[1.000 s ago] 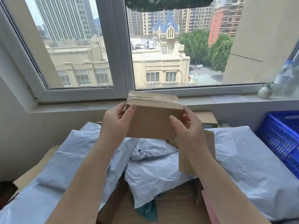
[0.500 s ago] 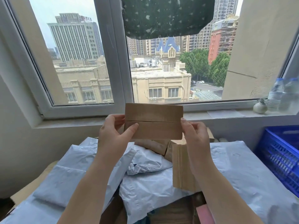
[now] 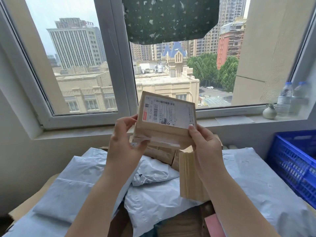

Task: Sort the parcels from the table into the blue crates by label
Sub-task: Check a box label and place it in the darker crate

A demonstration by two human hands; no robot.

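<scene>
Both hands grip cardboard parcel point(image 3: 165, 122) at its short ends, label up (text unreadable here); blue crate point(image 3: 294, 166) lies right, nearest right hand point(image 3: 206, 147); left hand point(image 3: 125, 142).

Both forearms raised ahead, left hand point(image 3: 125, 142) and right hand point(image 3: 206, 144) at chest height, palms facing inward, fingers curled in a grip on opposite edges, thumbs toward camera.

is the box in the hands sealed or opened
Sealed: the cardboard box has clear tape across its closed flap, and the shipping label is intact.
</scene>
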